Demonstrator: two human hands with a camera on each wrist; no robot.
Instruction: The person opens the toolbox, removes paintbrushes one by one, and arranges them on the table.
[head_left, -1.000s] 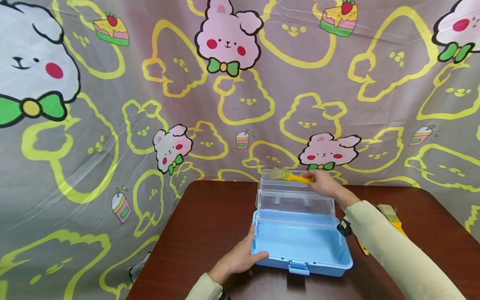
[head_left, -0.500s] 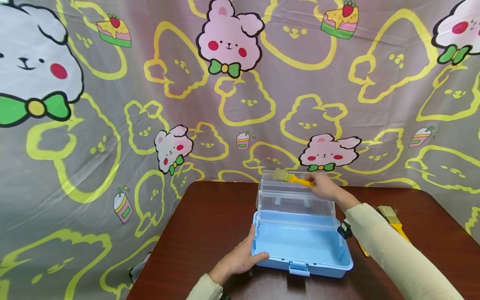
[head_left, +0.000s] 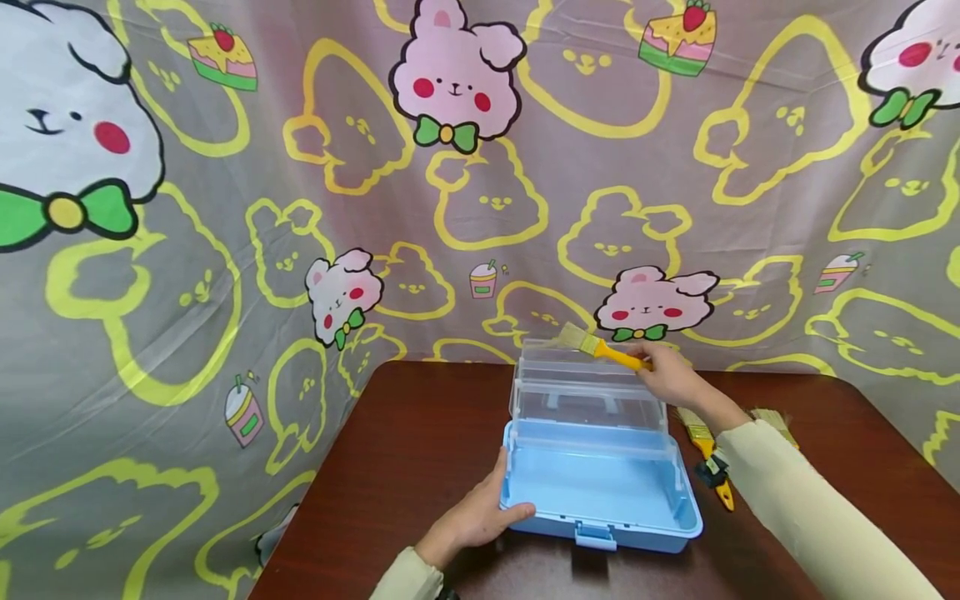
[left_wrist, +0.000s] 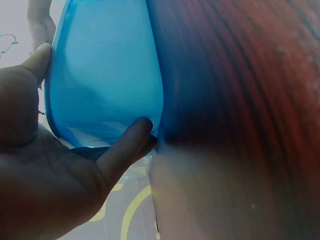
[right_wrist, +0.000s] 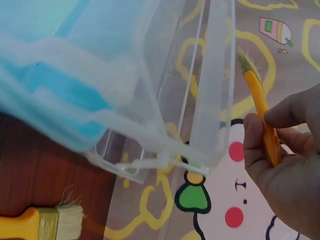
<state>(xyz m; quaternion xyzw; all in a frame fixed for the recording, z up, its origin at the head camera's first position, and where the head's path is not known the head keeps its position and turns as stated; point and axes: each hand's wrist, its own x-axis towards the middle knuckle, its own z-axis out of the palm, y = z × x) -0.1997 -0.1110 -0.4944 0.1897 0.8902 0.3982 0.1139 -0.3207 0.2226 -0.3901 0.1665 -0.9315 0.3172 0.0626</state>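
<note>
A light blue plastic storage box (head_left: 542, 525) stands with its interior exposed and a front latch showing. Transparent trays (head_left: 588, 406) rise at its back. My left hand (head_left: 480, 510) rests against the front left corner, its fingers fairly straight along the side and the thumb across the front rim. My right hand (head_left: 673, 377) holds a paintbrush (head_left: 621, 357) by its yellow handle, above the upper right part of the trays. Its pale bristles point up and left. In the right wrist view, thumb and fingers pinch that brush (right_wrist: 256, 92) beside the clear plastic.
Right of the box lies a second yellow-handled paintbrush (head_left: 697, 433), partly behind the wrist camera (head_left: 711, 472). Another brush (head_left: 776, 423) shows its bristles, the rest hidden by the right sleeve. The dark wood table (head_left: 420, 433) meets a patterned cloth (head_left: 465, 275) behind and on the left.
My right hand has shifted to the right with the paintbrush, whose bristles now tilt higher. The forearm has uncovered more of the brush beside the box. My left hand stays at the corner.
</note>
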